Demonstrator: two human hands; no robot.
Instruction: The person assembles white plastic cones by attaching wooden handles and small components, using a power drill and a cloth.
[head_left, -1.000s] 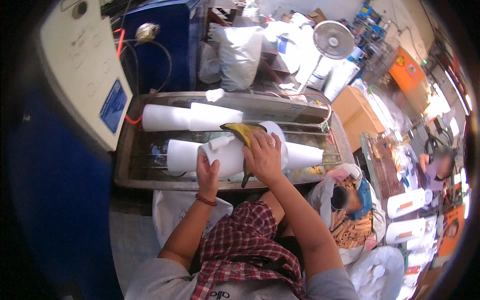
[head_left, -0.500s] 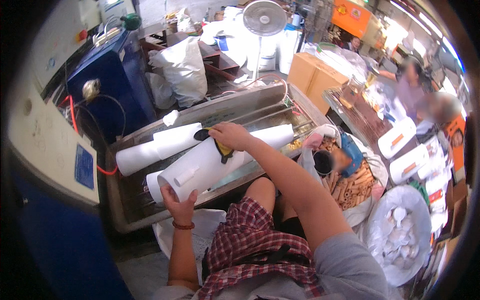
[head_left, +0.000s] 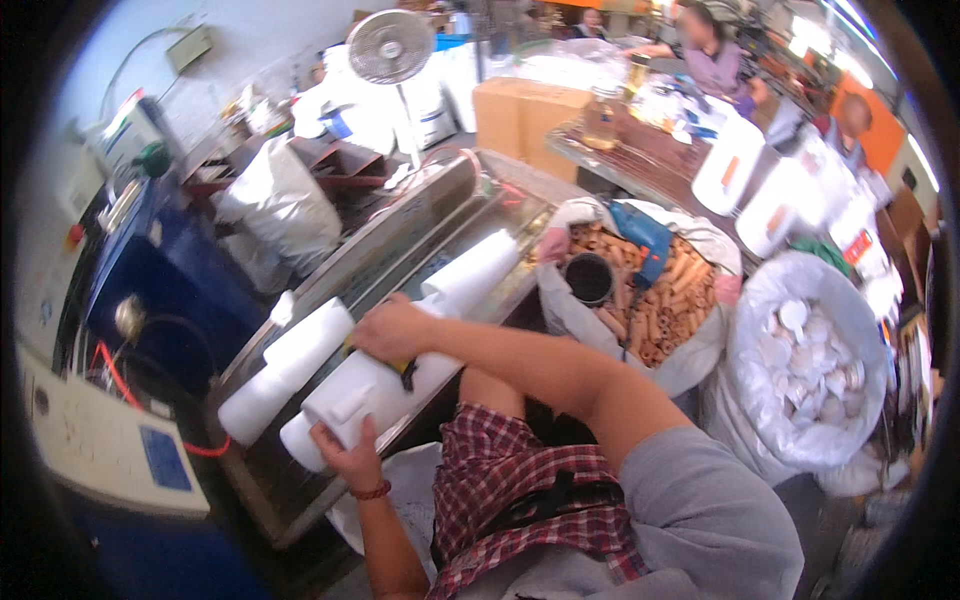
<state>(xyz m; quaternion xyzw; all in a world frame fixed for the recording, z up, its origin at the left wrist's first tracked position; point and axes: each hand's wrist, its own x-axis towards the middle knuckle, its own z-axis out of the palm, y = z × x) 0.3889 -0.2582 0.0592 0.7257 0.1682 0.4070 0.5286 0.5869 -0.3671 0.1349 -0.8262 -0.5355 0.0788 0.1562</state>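
A long white plastic container (head_left: 375, 395), rounded and with a small raised piece on its side, lies slantwise over the trough in front of me. My left hand (head_left: 348, 462) grips its near end, thumb on top. Farther along it, my right hand (head_left: 395, 330) is closed round a yellow-and-black hand tool (head_left: 408, 376). That tool rests against the white surface, and most of it is hidden by my fingers. Beyond my right hand another white cylinder (head_left: 470, 275) lies in the trough. White cylinders (head_left: 290, 370) also lie to the left.
The long trough (head_left: 262, 500) has raised walls. Right of it stand a sack of tan tubes (head_left: 680, 300) with a blue power tool (head_left: 640, 240) and black cup (head_left: 588, 278), and a bag of white scraps (head_left: 810, 360). A blue cabinet (head_left: 165, 270) is left; people work at a far table (head_left: 640, 165).
The view has turned to the right, so the trough and fan sit farther left. My right hand has closed more over the tool on the container; my left hand stays at the near end.
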